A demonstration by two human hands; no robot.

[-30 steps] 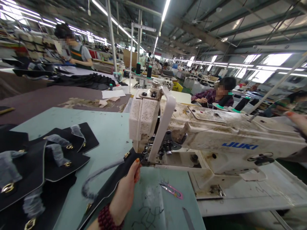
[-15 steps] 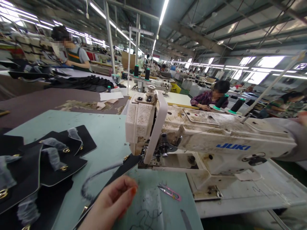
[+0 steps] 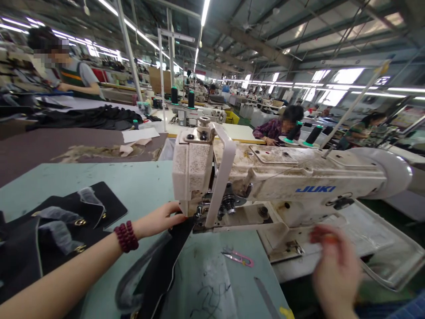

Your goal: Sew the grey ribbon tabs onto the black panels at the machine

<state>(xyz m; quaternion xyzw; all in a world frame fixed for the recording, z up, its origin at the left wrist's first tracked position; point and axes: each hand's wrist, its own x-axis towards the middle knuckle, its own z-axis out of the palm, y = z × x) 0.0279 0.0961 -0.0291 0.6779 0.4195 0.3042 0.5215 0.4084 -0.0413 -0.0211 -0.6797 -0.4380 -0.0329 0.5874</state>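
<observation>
The white JUKI sewing machine (image 3: pixel 299 168) stands across the middle, with a black piece (image 3: pixel 162 266) running under its needle area. My left hand (image 3: pixel 162 219), a dark red bead bracelet on its wrist, reaches to the machine head with its fingertips on the far end of that piece. Whether it pinches the edge is hard to see. A plastic-wrapped strap (image 3: pixel 128 283) curves beside the piece. To the right of the machine base, my right hand (image 3: pixel 335 266) is blurred, its fingers smeared by motion.
Pink thread snips (image 3: pixel 239 257), a flat metal blade (image 3: pixel 265 297) and loose threads lie on the green table (image 3: pixel 66 181). Black pieces with wrapped straps (image 3: pixel 63 226) are at left. A person (image 3: pixel 78 79) works back left, another (image 3: pixel 277 126) behind the machine.
My left hand has moved forward to the machine head. My right hand has come from the handwheel at the far right down beside the machine base. The view has shifted right.
</observation>
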